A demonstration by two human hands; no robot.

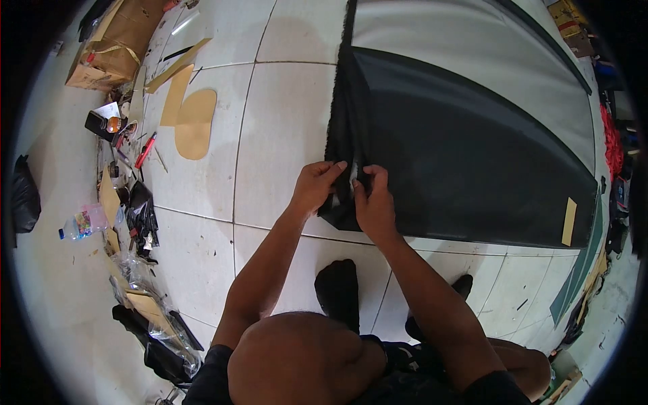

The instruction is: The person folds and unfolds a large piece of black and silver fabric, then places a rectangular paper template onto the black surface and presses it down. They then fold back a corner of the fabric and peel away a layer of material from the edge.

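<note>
A large sheet of black fabric (466, 155) lies spread on the white tiled floor, with a grey layer (472, 61) beyond it. My left hand (316, 185) pinches the folded left edge of the black fabric near its front corner. My right hand (373, 202) grips the same edge just to the right, fingers curled into the cloth. The two hands are a few centimetres apart. Whether a small tool sits between them is hidden. My knees and black-socked feet (339, 287) show below the hands.
Tan cardboard pattern pieces (194, 123) lie on the tiles at the left. Clutter lines the left wall: a cardboard box (111, 44), a plastic bottle (82, 223), red-handled scissors (145, 150), plastic bags. A tan strip (569, 221) rests on the fabric's right end.
</note>
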